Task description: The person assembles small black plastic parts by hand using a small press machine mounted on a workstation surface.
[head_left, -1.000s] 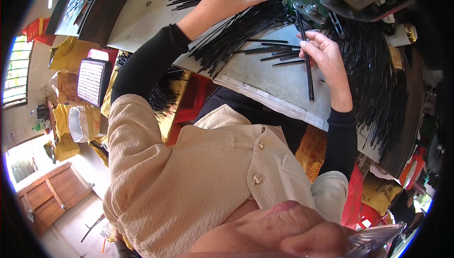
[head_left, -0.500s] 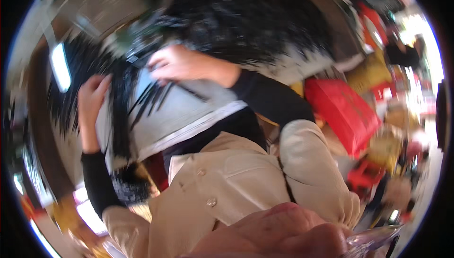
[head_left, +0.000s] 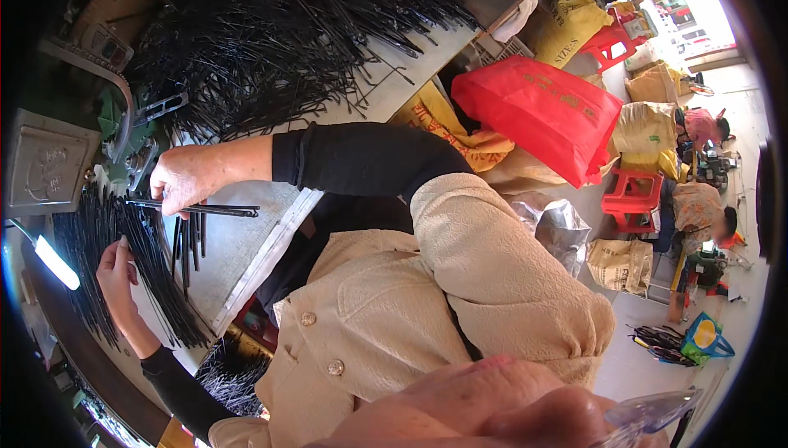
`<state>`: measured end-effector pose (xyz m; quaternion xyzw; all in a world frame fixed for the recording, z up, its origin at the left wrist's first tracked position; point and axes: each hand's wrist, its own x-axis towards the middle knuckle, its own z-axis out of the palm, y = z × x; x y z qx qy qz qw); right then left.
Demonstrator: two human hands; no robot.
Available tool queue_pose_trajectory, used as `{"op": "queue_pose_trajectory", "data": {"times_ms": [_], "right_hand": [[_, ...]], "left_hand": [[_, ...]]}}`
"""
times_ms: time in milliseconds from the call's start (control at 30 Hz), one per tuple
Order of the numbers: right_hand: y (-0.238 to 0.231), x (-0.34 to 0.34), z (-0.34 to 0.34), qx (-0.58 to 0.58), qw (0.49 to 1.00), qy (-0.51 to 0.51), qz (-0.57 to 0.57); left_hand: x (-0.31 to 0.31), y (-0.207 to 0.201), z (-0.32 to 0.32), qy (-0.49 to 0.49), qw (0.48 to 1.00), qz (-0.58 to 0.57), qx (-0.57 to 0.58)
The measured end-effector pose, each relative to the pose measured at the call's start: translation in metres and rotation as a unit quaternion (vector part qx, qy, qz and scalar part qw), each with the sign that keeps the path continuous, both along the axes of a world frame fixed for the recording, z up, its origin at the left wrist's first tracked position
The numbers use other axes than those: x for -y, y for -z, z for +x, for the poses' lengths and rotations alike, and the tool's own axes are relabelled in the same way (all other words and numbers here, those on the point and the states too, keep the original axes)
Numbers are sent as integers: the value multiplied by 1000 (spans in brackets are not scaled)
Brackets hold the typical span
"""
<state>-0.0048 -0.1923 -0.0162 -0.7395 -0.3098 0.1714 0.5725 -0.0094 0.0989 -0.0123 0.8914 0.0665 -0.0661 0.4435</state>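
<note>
Strips (head_left: 228, 211), thin, straight and black, stick out on both sides of the right hand (head_left: 175, 184), whose fingers are clamped on them above the pale desk (head_left: 238, 243). They lie almost level across the view, their left ends close to a metal machine part (head_left: 141, 162); whether the two touch, I cannot tell. The right forearm, in a black sleeve, reaches in from the right, below a broad, tangled heap (head_left: 263, 46) of similar black pieces.

Lower and further left is the left hand (head_left: 117, 274), at the edge of a long bundle (head_left: 152, 255) of black strips spread over the desk. Its thumb and forefinger are near each other, but I cannot tell whether they pinch a piece or only rest against the bundle. Between that bundle and the bare part of the desk, a few loose strips (head_left: 189, 253) lie side by side, just below the right hand.

A grey box-shaped housing (head_left: 49, 161) stands at the left, with a bright lamp (head_left: 56, 262) beneath it in the view. More dark pieces (head_left: 230, 376) are gathered under the near edge of the desk.

Off to the right, a large red bag (head_left: 538, 116) sits near a yellow sack (head_left: 565, 20), and a red stool (head_left: 632, 200) stands on the pale floor (head_left: 628, 317), near a silvery bag (head_left: 552, 230).
</note>
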Motion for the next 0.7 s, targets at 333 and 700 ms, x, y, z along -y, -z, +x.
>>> {"op": "queue_pose_trajectory", "data": {"times_ms": [333,700], "right_hand": [[8,0,2,-13,1000,13,20],[-3,2,-2,-43,999,1,28]], "left_hand": [[-2,5,-2,-35,992,-123,-4],[-13,7,25,-29,960,-278,3]]}}
